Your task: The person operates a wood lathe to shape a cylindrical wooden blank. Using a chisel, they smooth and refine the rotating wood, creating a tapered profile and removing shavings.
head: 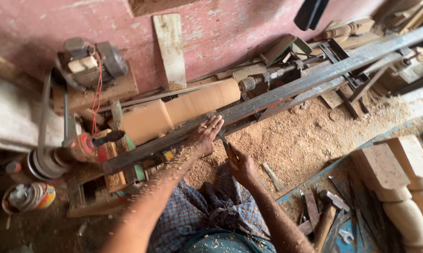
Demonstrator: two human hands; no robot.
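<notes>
A pale wooden workpiece [183, 110] sits mounted on a floor lathe, square at its left end and rounded toward the right. My left hand [204, 136] rests on the long metal tool rest [286, 91] in front of the wood, fingers pressing down on a chisel [226, 144]. My right hand [242, 166] grips the chisel's handle lower down. The chisel's tip is hidden under my left fingers, close to the workpiece. Wood shavings cover both forearms.
An electric motor [92, 63] with a belt [45, 126] sits at the left by the pink wall. Sawdust [305, 136] covers the floor. Turned wooden legs [404, 187] lie at right, with a hammer [328, 213] and other hand tools beside them.
</notes>
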